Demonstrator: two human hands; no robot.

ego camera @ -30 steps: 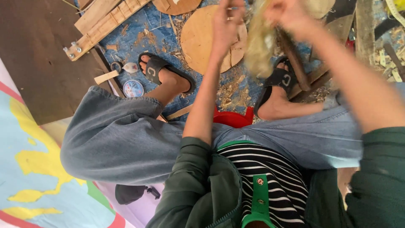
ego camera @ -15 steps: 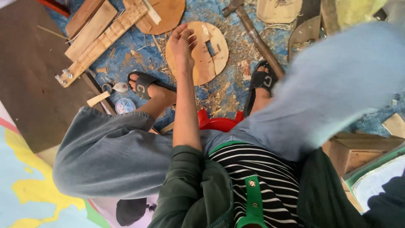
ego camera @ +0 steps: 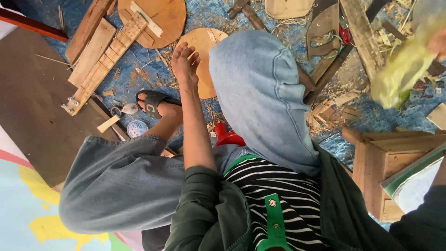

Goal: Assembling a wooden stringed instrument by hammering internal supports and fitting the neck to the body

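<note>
My left hand (ego camera: 186,60) reaches forward and down, its fingers apart and resting at the left edge of a round wooden disc (ego camera: 206,44) that lies on the blue floor cover. My right hand (ego camera: 439,42) shows only at the far right edge, blurred, gripping a pale yellow-green bundle (ego camera: 399,72) that hangs below it. I cannot tell whether the bundle is cloth or plastic. My raised right knee (ego camera: 260,93), in light blue jeans, hides the right half of the disc. A black sandal is on my left foot (ego camera: 155,103), which is flat on the floor.
A hammer (ego camera: 246,11) lies beyond the disc. Wooden planks (ego camera: 93,51) and a second disc (ego camera: 155,18) are at the upper left beside a dark board (ego camera: 28,107). At the right stands a wooden crate (ego camera: 385,162). A small round tin (ego camera: 137,128) sits by my foot. Shavings litter the floor.
My right knee has swung up into the middle of the view. My right hand has carried the yellow-green bundle from the top centre to the far right. My left hand stays at the disc.
</note>
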